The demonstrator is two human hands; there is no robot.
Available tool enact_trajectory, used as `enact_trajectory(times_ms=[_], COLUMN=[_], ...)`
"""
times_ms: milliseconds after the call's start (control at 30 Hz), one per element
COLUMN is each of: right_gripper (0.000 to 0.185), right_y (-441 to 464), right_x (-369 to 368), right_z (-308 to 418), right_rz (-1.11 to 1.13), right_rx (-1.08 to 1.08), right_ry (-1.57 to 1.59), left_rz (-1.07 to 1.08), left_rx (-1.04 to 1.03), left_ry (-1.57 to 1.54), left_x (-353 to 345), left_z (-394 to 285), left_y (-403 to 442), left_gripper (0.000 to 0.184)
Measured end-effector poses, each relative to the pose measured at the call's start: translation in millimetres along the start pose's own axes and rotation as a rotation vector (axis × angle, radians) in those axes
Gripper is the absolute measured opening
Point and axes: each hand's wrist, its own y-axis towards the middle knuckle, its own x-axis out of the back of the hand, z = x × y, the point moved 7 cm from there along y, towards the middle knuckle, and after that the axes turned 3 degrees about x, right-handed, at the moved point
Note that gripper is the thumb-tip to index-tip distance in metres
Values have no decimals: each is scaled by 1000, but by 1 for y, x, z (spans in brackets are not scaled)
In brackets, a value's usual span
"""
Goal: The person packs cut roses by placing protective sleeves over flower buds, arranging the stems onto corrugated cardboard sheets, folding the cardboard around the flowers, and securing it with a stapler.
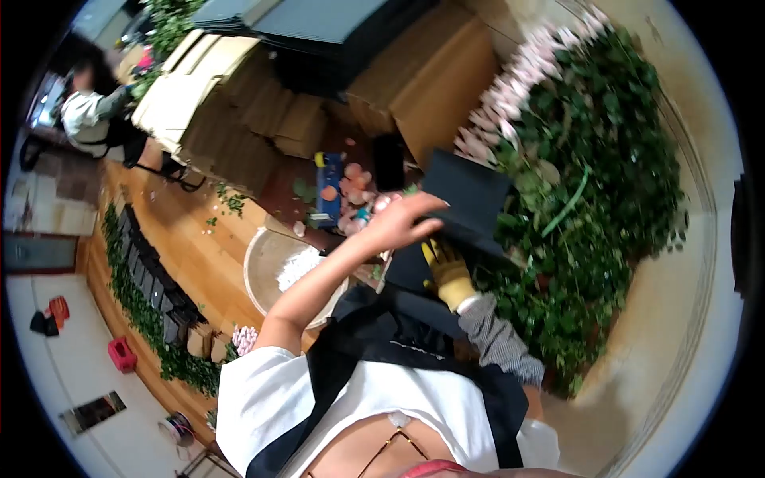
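My bare left hand (406,221) reaches over a dark work surface with its fingers stretched out and apart. Nothing shows in its grasp. My right hand (448,272), in a yellow work glove below a striped sleeve, is just below and right of it. The gloved fingers point up and appear spread; what lies under them is hard to make out. A dark flat sheet (466,187) stands tilted just beyond both hands. Right of them lies a large heap of leafy rose stems (582,175), with pale pink rose heads (514,88) along its far side.
A round bin (253,275) with white scraps stands left of my arm. Petals (356,187) and a blue box (327,179) lie ahead. Stacked cardboard (231,103) and a large carton (446,72) are further off. Another person (100,115) sits at far left; leafy bundles (139,287) line the floor.
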Motion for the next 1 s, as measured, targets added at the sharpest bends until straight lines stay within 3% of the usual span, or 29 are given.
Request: enact_trajectory(times_ms=[67, 133, 200, 267, 333, 367, 400, 500, 600, 633, 700, 800, 833, 1000], right_gripper=[99, 98, 99, 99, 99, 99, 99, 99, 100, 100, 100, 100, 100, 99], right_y=[-1, 4, 2, 2, 3, 2, 3, 1, 1, 1, 0, 2, 2, 4], right_x=[3, 15, 4, 4, 4, 4, 5, 10, 3, 8, 6, 3, 4, 12], right_z=[1, 6, 4, 2, 3, 3, 3, 5, 3, 5, 3, 3, 3, 3], right_rz=[15, 189, 171, 174, 224, 253, 260, 188, 194, 169, 182, 204, 210, 250], right_rx=[14, -41, -17, -24, -37, -44, -55, -31, -45, -31, -33, -42, -43, -70], right_ry=[-9, -21, -61, -93, -47, -24, -31, -75, -47, -65, -56, -45, -57, 10], left_rz=[-236, -512, -584, -514, -233, -330, -326, -210, -132, -127, -257, -336, -223, -241], left_rx=[275, 381, 485, 732, 973, 958, 954, 977, 945, 942, 688, 660, 727, 733], left_ry=[54, 222, 640, 751, 822, 892, 878, 913, 1073, 1076, 1370, 1211, 1187, 1142], left_x=[74, 162, 224, 246, 240, 236, 234, 226, 214, 207, 195, 198, 201, 199], left_z=[45, 87, 165, 266, 289, 286, 288, 299, 313, 319, 302, 255, 260, 247], left_y=[-1, -2, -3, -15, -12, -12, -8, -6, -10, -16, -29, -46, -50, -68], left_gripper=[27, 22, 36, 55, 68, 55, 55, 37, 32, 32, 30, 33, 38, 43])
